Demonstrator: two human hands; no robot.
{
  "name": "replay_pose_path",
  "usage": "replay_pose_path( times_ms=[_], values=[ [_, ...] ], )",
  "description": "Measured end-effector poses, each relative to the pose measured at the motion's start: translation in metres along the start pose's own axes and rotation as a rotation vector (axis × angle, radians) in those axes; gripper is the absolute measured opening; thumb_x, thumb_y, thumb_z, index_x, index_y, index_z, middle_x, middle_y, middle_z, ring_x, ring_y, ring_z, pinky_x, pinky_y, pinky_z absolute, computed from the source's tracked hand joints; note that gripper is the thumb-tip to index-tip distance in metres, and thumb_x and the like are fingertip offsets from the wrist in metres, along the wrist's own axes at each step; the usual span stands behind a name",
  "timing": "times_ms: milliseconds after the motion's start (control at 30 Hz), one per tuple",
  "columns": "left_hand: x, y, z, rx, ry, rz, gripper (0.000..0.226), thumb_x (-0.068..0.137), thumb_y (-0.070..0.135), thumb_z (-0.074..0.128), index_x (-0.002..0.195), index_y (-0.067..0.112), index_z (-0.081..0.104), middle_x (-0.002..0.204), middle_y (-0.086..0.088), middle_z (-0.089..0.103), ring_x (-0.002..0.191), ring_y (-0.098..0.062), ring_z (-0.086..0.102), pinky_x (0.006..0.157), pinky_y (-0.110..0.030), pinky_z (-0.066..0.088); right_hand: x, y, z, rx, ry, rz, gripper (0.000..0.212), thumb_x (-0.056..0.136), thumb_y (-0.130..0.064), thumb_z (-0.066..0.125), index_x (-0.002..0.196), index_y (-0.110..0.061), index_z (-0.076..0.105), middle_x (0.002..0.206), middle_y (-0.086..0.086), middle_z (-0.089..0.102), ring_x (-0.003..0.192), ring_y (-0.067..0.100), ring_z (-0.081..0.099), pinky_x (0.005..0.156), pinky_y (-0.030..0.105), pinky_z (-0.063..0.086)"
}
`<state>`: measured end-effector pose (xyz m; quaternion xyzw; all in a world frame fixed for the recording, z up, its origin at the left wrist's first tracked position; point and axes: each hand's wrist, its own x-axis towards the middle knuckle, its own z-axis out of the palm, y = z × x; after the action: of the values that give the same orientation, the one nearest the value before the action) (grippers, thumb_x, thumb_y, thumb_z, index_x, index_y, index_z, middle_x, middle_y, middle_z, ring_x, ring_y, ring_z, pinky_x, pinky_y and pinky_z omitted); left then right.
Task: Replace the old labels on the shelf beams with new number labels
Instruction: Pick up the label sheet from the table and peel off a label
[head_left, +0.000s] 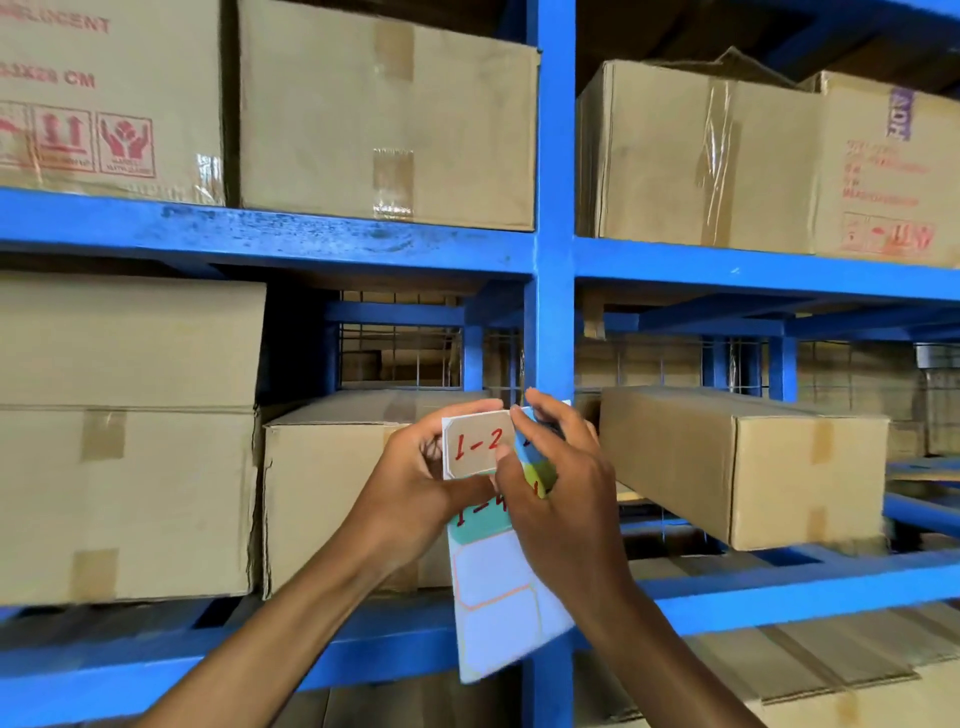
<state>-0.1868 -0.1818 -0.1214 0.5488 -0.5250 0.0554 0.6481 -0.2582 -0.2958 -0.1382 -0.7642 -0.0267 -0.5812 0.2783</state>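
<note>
A sheet of coloured labels (501, 597) hangs in front of the blue upright (555, 208). Its top corner label, beige with a red "1-2" (478, 444), is bent away from the sheet. My left hand (415, 478) holds the sheet's left edge beside that label. My right hand (558, 483) pinches the label's right edge with thumb and forefinger and covers other labels. A red "1-4" shows lower on the sheet. The upper blue beam (311, 234) carries scuffed residue and no label that I can see.
Cardboard boxes (384, 119) fill the upper shelf. More boxes (124, 436) sit on the middle shelf at left, a long box (748, 462) at right. A lower blue beam (779, 587) runs behind my forearms. Wire mesh backs the shelf.
</note>
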Motion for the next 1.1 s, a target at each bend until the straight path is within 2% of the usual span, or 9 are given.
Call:
replay_pose_path(
  times_ms=[67,167,433,533,633,767,867,967,1100],
  values=[
    [0.001,-0.002,-0.002,0.007,0.008,-0.011,0.054,0.070,-0.009,0.072,0.099,0.035,0.067,0.095,0.013,0.073,0.089,-0.004,0.067,0.064,-0.016,0.053,-0.001,0.002,0.000,0.011,-0.003,0.003,0.037,0.088,-0.020,0.056,0.125,-0.016,0.057,0.138,-0.006,0.046,0.121,0.004,0.044,0.088,0.009,0.044],
    [0.002,-0.003,-0.002,0.024,0.016,-0.021,0.055,0.070,-0.010,0.072,0.096,0.038,0.067,0.095,0.015,0.072,0.090,-0.004,0.066,0.063,-0.017,0.054,0.001,0.004,0.000,0.018,0.008,-0.004,0.038,0.088,-0.022,0.059,0.125,-0.017,0.056,0.134,-0.005,0.049,0.118,0.007,0.049,0.088,0.022,0.054],
    [0.003,0.001,-0.001,0.030,0.066,-0.018,0.049,0.072,-0.008,0.072,0.097,0.033,0.066,0.091,0.011,0.070,0.085,-0.002,0.064,0.062,-0.019,0.054,0.004,0.003,0.003,0.043,0.088,-0.063,0.027,0.084,-0.015,0.065,0.111,-0.012,0.064,0.117,-0.003,0.059,0.105,0.009,0.057,0.085,0.018,0.051],
    [0.003,0.003,-0.004,0.013,0.073,-0.025,0.049,0.071,-0.010,0.072,0.100,0.029,0.065,0.090,0.008,0.070,0.082,-0.003,0.065,0.061,-0.020,0.054,0.008,0.002,0.003,0.076,0.066,-0.045,0.026,0.084,-0.016,0.065,0.109,-0.014,0.063,0.115,-0.007,0.056,0.104,0.006,0.056,0.085,0.016,0.049],
    [0.002,0.005,-0.009,-0.031,0.095,-0.051,0.048,0.070,-0.007,0.073,0.103,0.026,0.065,0.088,0.005,0.072,0.081,-0.007,0.067,0.062,-0.024,0.057,0.012,0.002,0.001,0.145,-0.009,-0.024,0.029,0.084,-0.020,0.065,0.113,-0.016,0.061,0.112,-0.011,0.053,0.102,0.003,0.057,0.079,0.010,0.051],
    [0.002,0.005,-0.015,-0.122,0.144,-0.098,0.041,0.072,0.001,0.073,0.107,0.019,0.064,0.098,-0.008,0.074,0.086,-0.023,0.070,0.071,-0.037,0.059,0.009,0.006,-0.002,0.233,-0.034,-0.039,0.026,0.085,-0.019,0.065,0.110,-0.015,0.064,0.109,-0.013,0.054,0.105,0.001,0.058,0.067,0.014,0.056],
    [0.001,0.005,-0.015,-0.207,0.178,-0.129,0.030,0.078,0.003,0.069,0.106,0.012,0.064,0.099,-0.013,0.074,0.084,-0.030,0.071,0.070,-0.038,0.060,0.005,0.008,0.002,0.196,-0.028,-0.031,0.028,0.086,-0.021,0.065,0.113,-0.014,0.063,0.112,-0.012,0.053,0.109,0.009,0.058,0.071,0.025,0.059],
    [0.000,0.005,-0.012,-0.212,0.208,-0.162,0.019,0.085,0.011,0.065,0.103,0.015,0.067,0.098,-0.013,0.074,0.084,-0.031,0.071,0.075,-0.043,0.058,0.002,0.008,0.004,0.127,-0.036,-0.048,0.031,0.087,-0.022,0.063,0.118,-0.014,0.061,0.116,-0.011,0.052,0.112,0.015,0.057,0.078,0.035,0.059],
    [-0.001,0.008,-0.009,-0.205,0.269,-0.146,0.009,0.086,0.017,0.063,0.095,0.017,0.066,0.089,-0.010,0.076,0.077,-0.028,0.072,0.062,-0.035,0.060,-0.002,0.005,0.003,0.013,-0.005,-0.086,0.030,0.087,-0.028,0.062,0.113,-0.013,0.063,0.106,-0.011,0.050,0.103,0.010,0.058,0.068,0.024,0.059]
  ],
)
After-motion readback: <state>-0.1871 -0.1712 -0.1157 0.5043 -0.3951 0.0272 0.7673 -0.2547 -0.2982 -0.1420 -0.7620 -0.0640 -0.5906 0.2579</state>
